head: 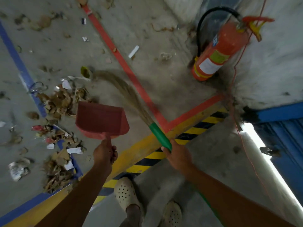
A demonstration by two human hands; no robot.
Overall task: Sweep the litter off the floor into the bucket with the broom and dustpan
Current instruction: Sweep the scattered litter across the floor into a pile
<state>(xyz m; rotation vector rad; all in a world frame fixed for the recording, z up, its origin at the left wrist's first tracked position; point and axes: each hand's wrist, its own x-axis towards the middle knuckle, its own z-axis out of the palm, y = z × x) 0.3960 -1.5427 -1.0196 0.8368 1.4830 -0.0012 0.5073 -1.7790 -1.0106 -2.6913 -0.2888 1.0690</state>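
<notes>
My left hand (105, 153) grips the short handle of a red dustpan (100, 119), which is held above the floor with its mouth pointing away from me. My right hand (177, 156) grips the green handle (159, 134) of a grass broom; its blurred bristles (121, 89) curve out to the upper left, their tips near a green scrap (85, 72). Piles of dry leaves and paper litter (59, 102) lie left of the dustpan, with another heap (57, 171) nearer me. No bucket is in view.
A red fire extinguisher (218, 51) leans against the wall at upper right, with a thin orange cord (236, 112) hanging beside it. Red, blue and yellow-black floor stripes (188, 133) cross the concrete. My feet in cream clogs (125, 194) stand below. Scattered scraps (133, 51) dot the far floor.
</notes>
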